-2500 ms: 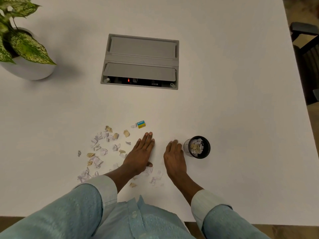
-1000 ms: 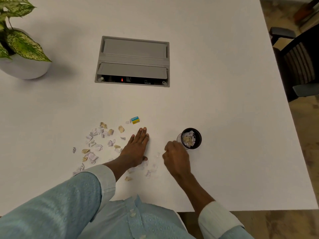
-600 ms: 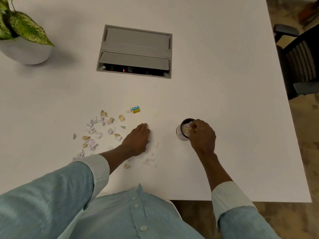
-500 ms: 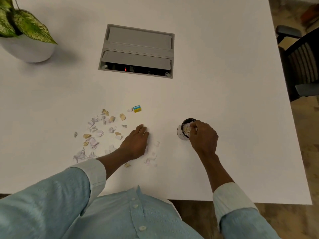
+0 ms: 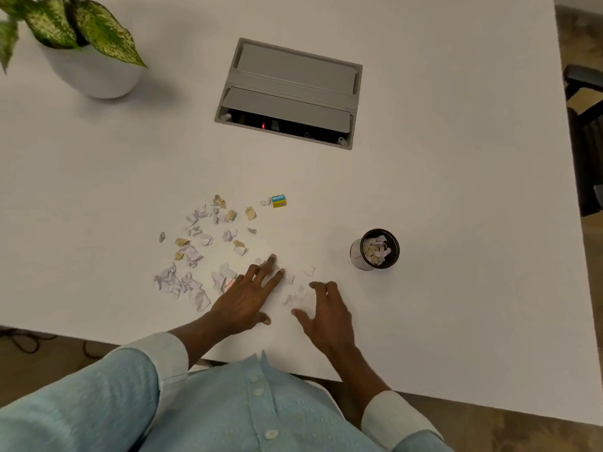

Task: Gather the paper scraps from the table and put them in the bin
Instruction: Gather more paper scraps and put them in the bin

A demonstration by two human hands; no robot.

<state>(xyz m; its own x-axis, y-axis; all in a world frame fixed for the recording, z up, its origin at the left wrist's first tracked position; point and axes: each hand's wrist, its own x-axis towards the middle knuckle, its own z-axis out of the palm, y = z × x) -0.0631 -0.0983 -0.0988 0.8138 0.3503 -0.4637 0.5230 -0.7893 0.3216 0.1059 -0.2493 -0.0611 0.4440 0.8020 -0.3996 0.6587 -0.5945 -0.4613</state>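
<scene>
Several white and tan paper scraps point(image 5: 195, 252) lie scattered on the white table point(image 5: 456, 190), left of centre. A small black round bin point(image 5: 375, 248), part full of scraps, stands to the right. My left hand point(image 5: 249, 296) lies flat on the table with fingers spread, beside the scraps nearest me. My right hand point(image 5: 326, 313) hovers open, fingers curled, over a few small white scraps point(image 5: 295, 296) between the two hands. Neither hand holds anything.
A small blue and yellow box point(image 5: 279, 200) sits at the far edge of the scraps. A grey cable hatch point(image 5: 290, 93) is set into the table beyond. A potted plant point(image 5: 88, 50) stands far left. A dark chair point(image 5: 587, 125) is past the right edge.
My right hand was at the bin's mouth half a second ago; it has come back left to the scraps by my left hand. My left hand has stayed flat on the table.
</scene>
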